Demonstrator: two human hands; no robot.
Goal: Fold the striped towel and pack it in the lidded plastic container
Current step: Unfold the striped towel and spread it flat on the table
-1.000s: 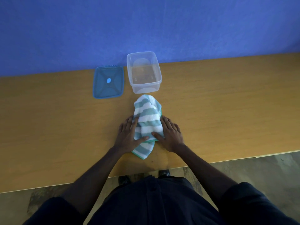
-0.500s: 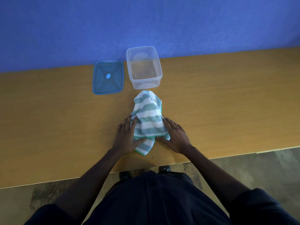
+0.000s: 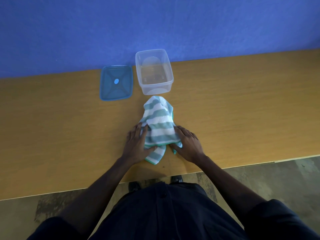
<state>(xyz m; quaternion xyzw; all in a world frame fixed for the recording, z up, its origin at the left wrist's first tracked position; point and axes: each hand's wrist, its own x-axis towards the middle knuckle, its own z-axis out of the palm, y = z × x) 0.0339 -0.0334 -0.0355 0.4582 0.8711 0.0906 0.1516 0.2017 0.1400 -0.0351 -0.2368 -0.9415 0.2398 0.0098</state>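
Observation:
A green-and-white striped towel (image 3: 160,123) lies bunched on the wooden table (image 3: 60,127), its far end close to the clear plastic container (image 3: 154,71). The container stands open with nothing in it. Its blue lid (image 3: 116,82) lies flat to the left of it. My left hand (image 3: 136,146) grips the towel's near left edge, thumb pressed on the cloth. On the towel's near right edge rests my right hand (image 3: 187,144), its fingers curled around the cloth there. A corner of the towel hangs out between both hands.
A blue wall (image 3: 155,23) rises right behind the table's far edge. The table's near edge runs just in front of my body, with the floor (image 3: 277,179) below.
The right hand has slid outward to the towel's right edge and taken hold of it, widening the cloth. The left hand has stayed at the left edge.

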